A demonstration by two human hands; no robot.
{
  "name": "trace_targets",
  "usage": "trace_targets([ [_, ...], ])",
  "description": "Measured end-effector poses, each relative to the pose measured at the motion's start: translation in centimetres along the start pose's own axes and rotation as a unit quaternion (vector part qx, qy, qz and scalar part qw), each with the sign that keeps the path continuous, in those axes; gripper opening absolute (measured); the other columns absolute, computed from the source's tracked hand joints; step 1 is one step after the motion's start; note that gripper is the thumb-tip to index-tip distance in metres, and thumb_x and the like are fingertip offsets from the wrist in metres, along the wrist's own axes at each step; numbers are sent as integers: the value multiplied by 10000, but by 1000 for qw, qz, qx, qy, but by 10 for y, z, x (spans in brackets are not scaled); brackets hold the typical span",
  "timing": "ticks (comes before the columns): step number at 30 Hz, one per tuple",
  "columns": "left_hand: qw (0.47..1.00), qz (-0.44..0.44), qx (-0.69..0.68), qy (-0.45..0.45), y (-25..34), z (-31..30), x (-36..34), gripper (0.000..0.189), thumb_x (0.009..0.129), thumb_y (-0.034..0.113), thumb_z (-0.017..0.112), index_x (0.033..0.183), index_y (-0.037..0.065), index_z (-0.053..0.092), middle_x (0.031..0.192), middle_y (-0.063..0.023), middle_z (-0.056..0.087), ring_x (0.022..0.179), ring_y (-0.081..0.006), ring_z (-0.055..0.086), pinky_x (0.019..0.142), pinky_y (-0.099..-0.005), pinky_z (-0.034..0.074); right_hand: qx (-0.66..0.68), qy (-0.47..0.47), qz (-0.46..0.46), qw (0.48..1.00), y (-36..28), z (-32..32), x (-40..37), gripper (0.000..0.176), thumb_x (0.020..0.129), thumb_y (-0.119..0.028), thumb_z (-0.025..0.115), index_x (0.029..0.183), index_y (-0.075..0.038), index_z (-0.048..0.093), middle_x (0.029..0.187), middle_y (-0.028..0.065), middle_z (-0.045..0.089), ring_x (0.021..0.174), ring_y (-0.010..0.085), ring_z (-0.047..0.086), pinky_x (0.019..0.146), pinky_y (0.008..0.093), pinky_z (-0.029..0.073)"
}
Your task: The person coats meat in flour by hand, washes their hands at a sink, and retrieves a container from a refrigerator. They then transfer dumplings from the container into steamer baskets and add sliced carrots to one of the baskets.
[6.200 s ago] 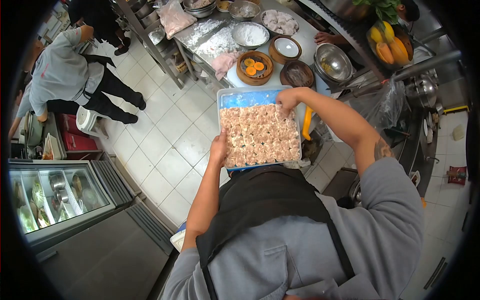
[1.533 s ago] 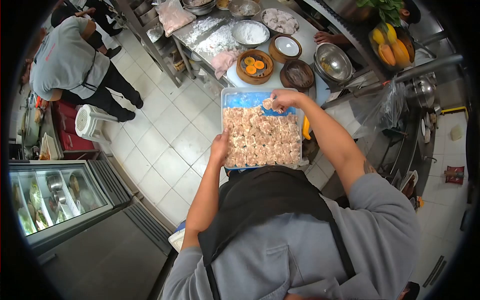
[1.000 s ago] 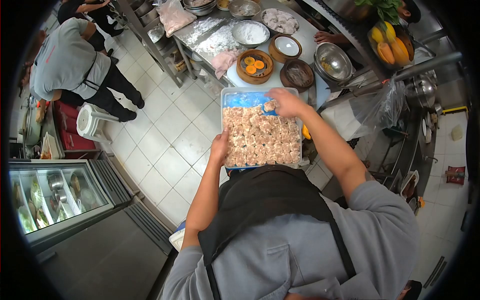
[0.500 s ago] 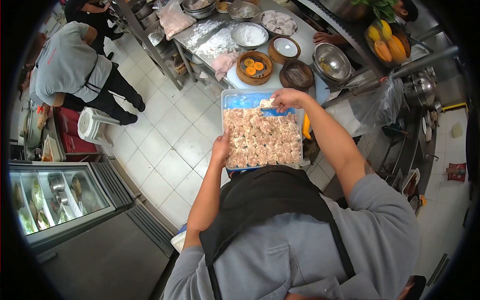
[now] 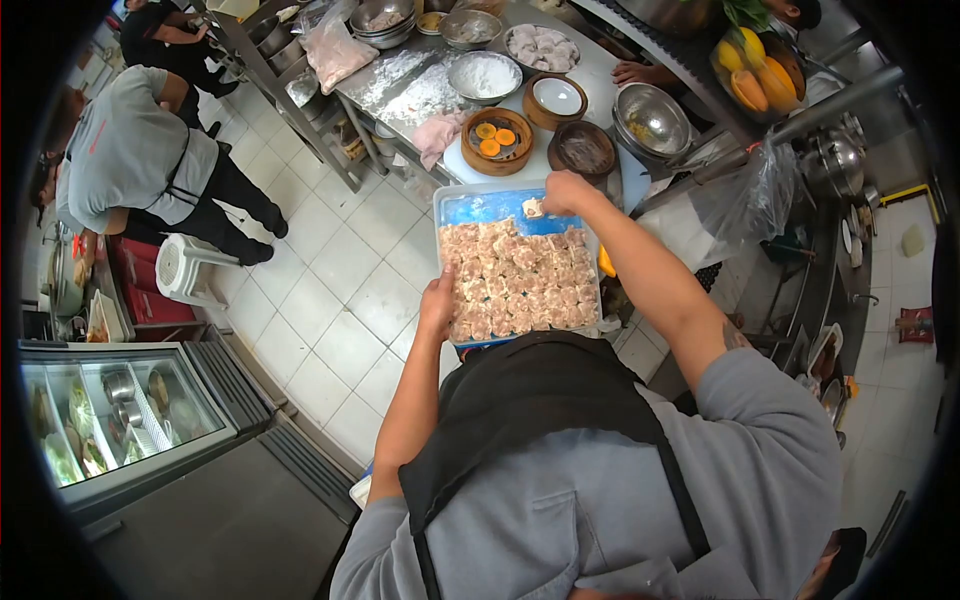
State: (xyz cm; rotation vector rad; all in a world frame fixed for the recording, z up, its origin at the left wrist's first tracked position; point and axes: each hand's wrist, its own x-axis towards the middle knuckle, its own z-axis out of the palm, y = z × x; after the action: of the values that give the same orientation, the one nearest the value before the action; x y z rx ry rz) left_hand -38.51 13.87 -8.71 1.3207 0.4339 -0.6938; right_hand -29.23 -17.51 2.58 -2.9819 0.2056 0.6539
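A shallow plastic tray (image 5: pixel 437 215) with a blue bottom is in front of my body. Rows of pale meat-filled dumplings (image 5: pixel 520 285) cover its near and middle part, and blue shows along the far side. My left hand (image 5: pixel 436 308) is closed on the tray's left edge, thumb on the rim. My right hand (image 5: pixel 571 194) is over the far right of the tray, fingers pinched on one dumpling (image 5: pixel 533 208). Just beyond the tray stands a round bamboo steamer (image 5: pixel 497 160) holding several orange slices (image 5: pixel 489 147).
The floured steel counter (image 5: pixel 400 105) bears another steamer (image 5: pixel 583 150), bowls of white flour (image 5: pixel 484 76) and white pieces (image 5: pixel 541 47), and a steel bowl (image 5: pixel 652 119). A co-worker (image 5: pixel 130 150) bends at the left near a white stool (image 5: pixel 187 270). A glass-topped fridge (image 5: pixel 120 410) stands lower left.
The view has shifted slightly, so the counter and tray appear lower and farther left. My right hand has moved a little toward the tray's far edge, still pinching the dumpling. My left hand keeps its hold.
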Motion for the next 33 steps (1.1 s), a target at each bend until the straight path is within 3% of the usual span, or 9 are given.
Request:
trace_targets([
  [3, 1000, 4, -12, -14, -1, -1, 1, 760, 960, 536, 571, 1261, -158, 501, 1175, -222, 634, 1033, -266, 633, 871, -390, 527, 137, -160, 39, 977, 20, -22, 8, 454, 751, -339, 784, 932, 69, 706, 869, 169, 705, 779, 240, 689, 732, 361, 554],
  [6, 1000, 14, 6, -8, -14, -8, 13, 763, 964, 533, 567, 1266, -164, 493, 1181, -231, 629, 1033, -275, 637, 872, -389, 530, 496, -80, -27, 864, 60, -24, -8, 477, 755, -331, 791, 1003, 65, 693, 862, 140, 682, 804, 232, 664, 740, 342, 534],
  [9, 1000, 3, 12, 5, 0, 0, -2, 776, 964, 539, 561, 1266, -173, 488, 1185, -242, 624, 1039, -284, 637, 881, -393, 529, 607, 79, 7, 791, 102, -32, -1, 444, 743, -298, 796, 1030, 24, 688, 846, 118, 674, 808, 245, 662, 747, 350, 526],
  [10, 1000, -10, 16, 8, 1, 1, -2, 649, 1015, 480, 499, 1271, -116, 524, 1159, -185, 660, 1000, -239, 664, 857, -375, 544, 521, 143, 21, 841, 121, -28, 13, 431, 740, -291, 794, 1031, 8, 685, 866, 126, 681, 821, 255, 666, 755, 357, 528],
  [12, 999, -15, 28, 21, 3, 2, -4, 655, 1013, 480, 503, 1282, -118, 511, 1172, -188, 653, 1012, -240, 661, 862, -376, 543, 328, 265, 51, 905, 147, -28, 41, 408, 733, -279, 791, 1031, -24, 681, 907, 141, 695, 848, 276, 675, 771, 370, 530],
  [20, 998, -29, 38, 28, 13, 6, -14, 669, 1008, 486, 510, 1289, -121, 501, 1183, -196, 646, 1037, -252, 654, 893, -374, 536, 178, 336, 6, 925, 123, -32, 53, 350, 773, -232, 756, 1022, -41, 600, 960, 197, 698, 932, 396, 663, 805, 474, 526],
  [26, 999, -17, 34, 31, 12, 6, -13, 652, 1012, 486, 501, 1260, -116, 526, 1155, -183, 661, 1013, -242, 662, 877, -369, 542, 131, 320, -26, 938, 129, -5, 78, 334, 791, -277, 772, 990, -58, 617, 941, 187, 672, 958, 396, 627, 833, 474, 507],
  [30, 999, -18, 18, 23, 5, 3, -7, 642, 1013, 489, 497, 1251, -105, 534, 1142, -173, 666, 981, -224, 668, 857, -359, 547, 134, 422, -41, 896, 101, -13, 52, 277, 822, -290, 742, 944, -60, 648, 901, 179, 677, 921, 382, 640, 808, 477, 513],
  [33, 998, 2, 51, 22, -2, 1, -4, 751, 953, 586, 542, 1196, -124, 565, 1121, -219, 658, 1013, -270, 643, 872, -387, 520, 206, 231, -96, 946, 36, -6, 1, 283, 876, -301, 640, 951, -29, 662, 804, 200, 705, 784, 359, 698, 722, 479, 550],
])
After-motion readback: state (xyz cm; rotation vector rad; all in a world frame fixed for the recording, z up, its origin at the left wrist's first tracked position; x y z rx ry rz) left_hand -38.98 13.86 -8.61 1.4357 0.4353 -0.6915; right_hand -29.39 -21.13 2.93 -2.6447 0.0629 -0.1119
